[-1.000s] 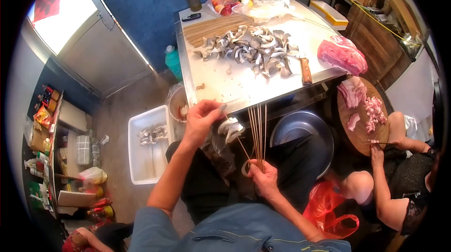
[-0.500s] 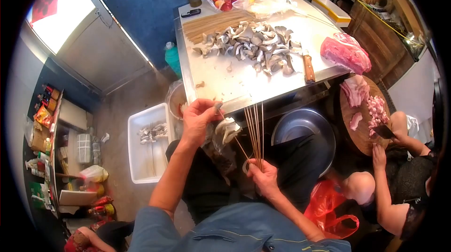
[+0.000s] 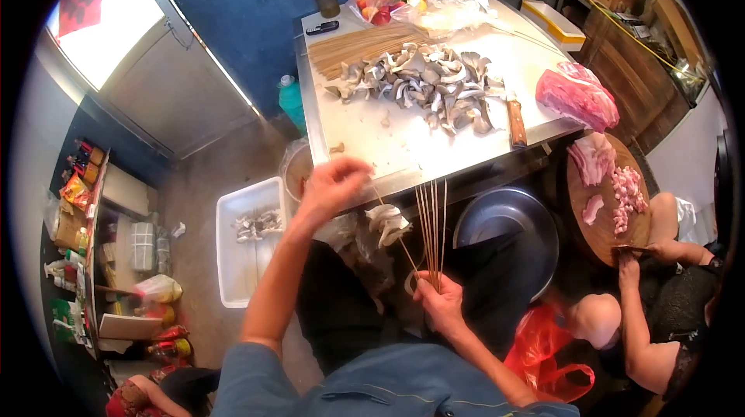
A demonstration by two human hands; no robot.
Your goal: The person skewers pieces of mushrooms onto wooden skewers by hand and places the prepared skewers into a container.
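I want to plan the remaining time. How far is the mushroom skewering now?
Done: a few loaded skewers lie in the white tub on the floor. In hand: the right hand grips a bundle of bamboo sticks, one carrying mushroom pieces; the left hand is raised near the table edge. Left: a large mushroom pile and many bare skewers on the table.

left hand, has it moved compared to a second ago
Yes. The left hand has lifted away from the mushrooms on the skewer toward the table edge and is motion-blurred, while the right hand grips the bundle of skewers.
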